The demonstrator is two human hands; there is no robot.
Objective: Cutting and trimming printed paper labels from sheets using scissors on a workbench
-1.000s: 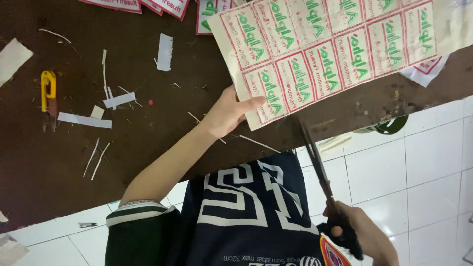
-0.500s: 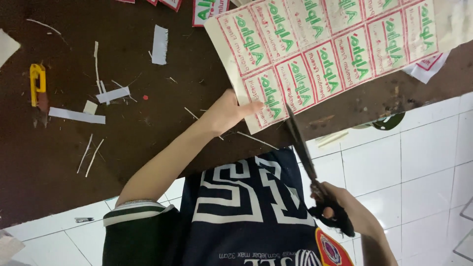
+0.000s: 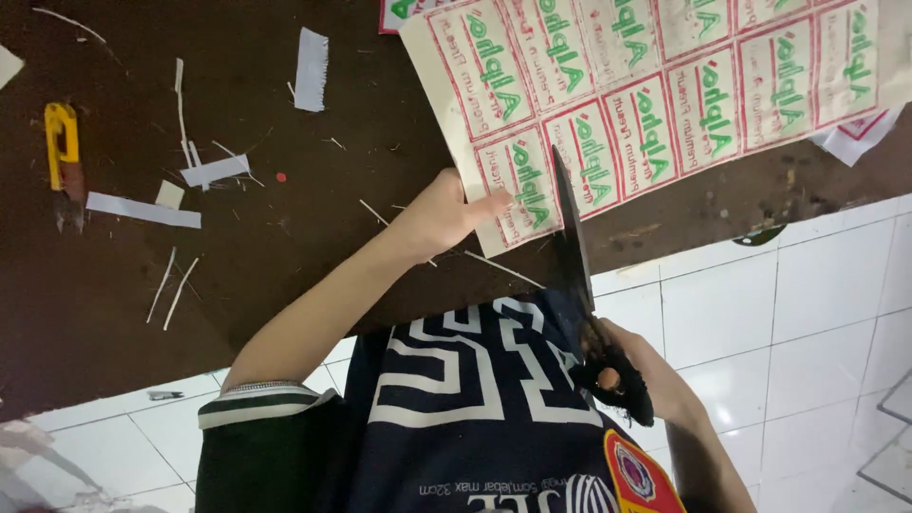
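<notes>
The label sheet [image 3: 655, 104] lies on the dark table [image 3: 285, 256], far and right in the view, its near left corner hanging just past the table's near edge. It is a pale sheet printed with a grid of red-framed labels with green lettering. Its long axis runs from that near left corner up and away to the far right, slightly tilted against the table edge.

The left hand [image 3: 446, 214] holds the sheet at the near left corner, fingers curled loosely, thumb lying on top of the last label and pressing it down. The forearm reaches in from the near left.

The scissors [image 3: 573, 256] stand nearly straight along the near-far line, tips pointing away into the sheet. The blades show as one dark narrow wedge crossing the sheet's near edge between the first and second label of the near row, just right of the left thumb. How far the blades are parted cannot be told.

The right hand [image 3: 641, 375] is closed around the black handles, near and below the table edge, over the white tiled floor [image 3: 817, 313].

Further left on the table lie white paper strips [image 3: 142, 209] and scraps, and a yellow cutter [image 3: 63, 157] near the left edge, well apart from both hands.
</notes>
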